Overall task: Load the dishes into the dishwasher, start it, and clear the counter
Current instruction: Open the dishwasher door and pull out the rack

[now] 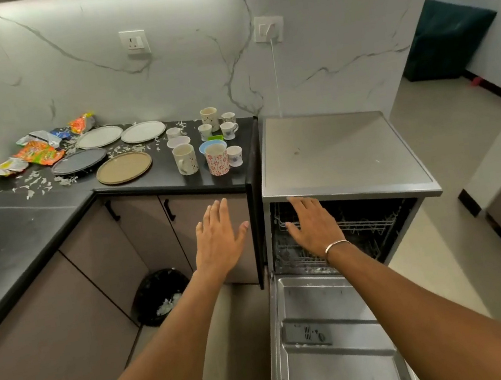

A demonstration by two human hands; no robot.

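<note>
Above the lowered dishwasher door (332, 356), our right hand (313, 229) reaches flat toward the upper rack (368, 224), fingers (302, 206) straight and holding nothing; whether they touch it we cannot tell. Our left hand (218, 246) hovers spread and empty before the cabinet (158, 233). Four plates (124, 167) and the mugs (185, 159) sit on the black counter (21, 230), left of the dishwasher (345, 156), beside wrappers (39, 153).

Steel dishwasher (340, 150), door (332, 356) flat open; four plates (124, 167) and clustered mugs (185, 159) upright on black counter (15, 231) alongside.
</note>
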